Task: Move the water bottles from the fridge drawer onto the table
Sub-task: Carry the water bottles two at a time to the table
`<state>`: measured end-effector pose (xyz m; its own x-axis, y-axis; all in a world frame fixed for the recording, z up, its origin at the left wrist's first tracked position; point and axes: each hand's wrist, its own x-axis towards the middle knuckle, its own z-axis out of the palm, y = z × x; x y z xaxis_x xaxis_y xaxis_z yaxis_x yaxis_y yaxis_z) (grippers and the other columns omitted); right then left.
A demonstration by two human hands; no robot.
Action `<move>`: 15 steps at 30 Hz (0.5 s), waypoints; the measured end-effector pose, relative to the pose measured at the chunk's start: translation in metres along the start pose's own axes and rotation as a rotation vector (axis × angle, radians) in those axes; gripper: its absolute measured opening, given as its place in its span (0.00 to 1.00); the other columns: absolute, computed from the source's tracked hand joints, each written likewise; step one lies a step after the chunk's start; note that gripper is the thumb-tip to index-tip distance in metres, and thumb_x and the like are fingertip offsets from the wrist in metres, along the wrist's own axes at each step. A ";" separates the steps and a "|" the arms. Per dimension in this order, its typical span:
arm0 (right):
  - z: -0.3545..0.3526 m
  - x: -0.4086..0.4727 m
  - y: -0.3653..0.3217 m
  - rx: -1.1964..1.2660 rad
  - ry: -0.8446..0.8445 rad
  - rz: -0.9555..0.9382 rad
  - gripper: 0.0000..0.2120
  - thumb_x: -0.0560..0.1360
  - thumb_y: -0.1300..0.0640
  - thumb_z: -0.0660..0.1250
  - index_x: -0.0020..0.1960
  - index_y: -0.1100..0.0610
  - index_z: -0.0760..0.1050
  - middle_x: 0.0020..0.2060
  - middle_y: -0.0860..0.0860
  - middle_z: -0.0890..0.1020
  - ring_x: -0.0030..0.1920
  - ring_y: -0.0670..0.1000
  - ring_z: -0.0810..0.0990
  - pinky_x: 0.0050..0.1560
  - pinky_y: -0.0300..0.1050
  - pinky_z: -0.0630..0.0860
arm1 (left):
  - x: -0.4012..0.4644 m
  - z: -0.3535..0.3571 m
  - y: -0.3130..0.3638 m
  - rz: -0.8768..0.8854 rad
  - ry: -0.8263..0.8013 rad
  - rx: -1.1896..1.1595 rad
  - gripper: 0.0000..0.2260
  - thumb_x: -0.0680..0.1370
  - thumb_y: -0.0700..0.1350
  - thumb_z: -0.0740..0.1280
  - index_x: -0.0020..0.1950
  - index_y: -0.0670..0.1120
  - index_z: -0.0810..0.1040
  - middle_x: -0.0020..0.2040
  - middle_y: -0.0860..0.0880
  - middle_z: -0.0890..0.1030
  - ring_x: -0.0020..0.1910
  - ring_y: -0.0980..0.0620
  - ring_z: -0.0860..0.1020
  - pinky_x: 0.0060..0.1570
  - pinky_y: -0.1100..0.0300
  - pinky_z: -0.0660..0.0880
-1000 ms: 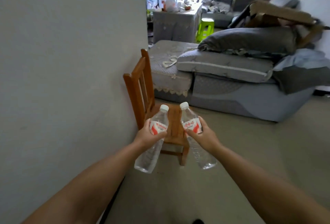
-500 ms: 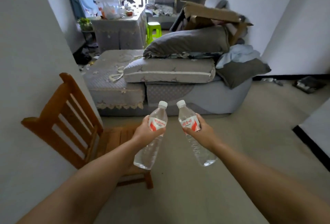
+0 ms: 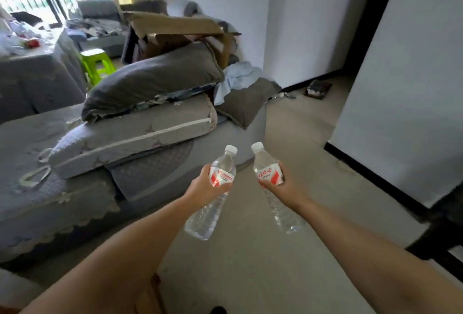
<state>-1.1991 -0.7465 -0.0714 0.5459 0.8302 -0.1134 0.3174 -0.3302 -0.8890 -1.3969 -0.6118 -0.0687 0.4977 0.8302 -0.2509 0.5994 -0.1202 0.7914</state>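
Observation:
I carry two clear plastic water bottles with white caps and red-and-white labels, held out in front of me over the floor. My left hand (image 3: 204,188) grips the left bottle (image 3: 220,176) around its label, cap tilted up and to the right. My right hand (image 3: 280,188) grips the right bottle (image 3: 268,172) the same way, its cap leaning left. The two caps are close together but apart. A cloth-covered table (image 3: 37,68) with clutter on it stands far back at the left. No fridge or drawer is in view.
A grey sofa (image 3: 62,188) piled with cushions (image 3: 140,133) and a cardboard box (image 3: 175,30) fills the left. A green stool (image 3: 96,61) stands behind it. White walls (image 3: 406,88) close the right. Beige floor (image 3: 288,125) runs ahead between sofa and wall. A dark frame (image 3: 441,233) juts in at right.
The view has swung to the right: the wooden chair has dropped out of sight at the lower left and the right-hand wall has come in. Both hands still hold their bottles the same way.

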 end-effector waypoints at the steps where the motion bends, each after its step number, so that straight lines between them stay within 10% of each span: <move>1: -0.004 0.016 -0.002 0.000 0.048 0.013 0.18 0.71 0.53 0.74 0.57 0.49 0.71 0.43 0.44 0.80 0.42 0.44 0.79 0.36 0.25 0.71 | 0.023 -0.003 0.010 0.027 -0.032 0.018 0.36 0.66 0.60 0.72 0.71 0.55 0.62 0.56 0.53 0.79 0.52 0.52 0.80 0.52 0.54 0.78; 6: -0.021 0.063 -0.006 0.030 0.194 0.087 0.28 0.68 0.43 0.74 0.64 0.49 0.70 0.52 0.46 0.81 0.51 0.49 0.81 0.52 0.44 0.76 | 0.108 -0.004 0.055 0.134 -0.122 0.098 0.38 0.67 0.60 0.72 0.73 0.53 0.60 0.61 0.52 0.77 0.56 0.49 0.78 0.56 0.52 0.77; 10: -0.046 0.085 0.001 0.006 0.286 0.171 0.22 0.71 0.46 0.73 0.61 0.49 0.69 0.51 0.48 0.80 0.50 0.49 0.80 0.42 0.36 0.71 | 0.160 0.019 0.084 0.198 -0.182 0.138 0.37 0.71 0.57 0.72 0.74 0.50 0.59 0.63 0.50 0.74 0.59 0.48 0.76 0.55 0.57 0.73; 15: -0.082 0.117 0.029 -0.003 0.374 0.262 0.34 0.70 0.42 0.71 0.71 0.49 0.62 0.56 0.48 0.78 0.57 0.54 0.79 0.57 0.48 0.74 | 0.207 0.063 0.115 0.284 -0.347 0.163 0.34 0.67 0.61 0.71 0.69 0.53 0.65 0.56 0.53 0.78 0.52 0.52 0.79 0.56 0.52 0.77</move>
<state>-1.0620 -0.6958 -0.0737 0.8505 0.4992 -0.1658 0.1332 -0.5093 -0.8502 -1.1856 -0.4878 -0.0647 0.8196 0.5246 -0.2303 0.4858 -0.4233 0.7647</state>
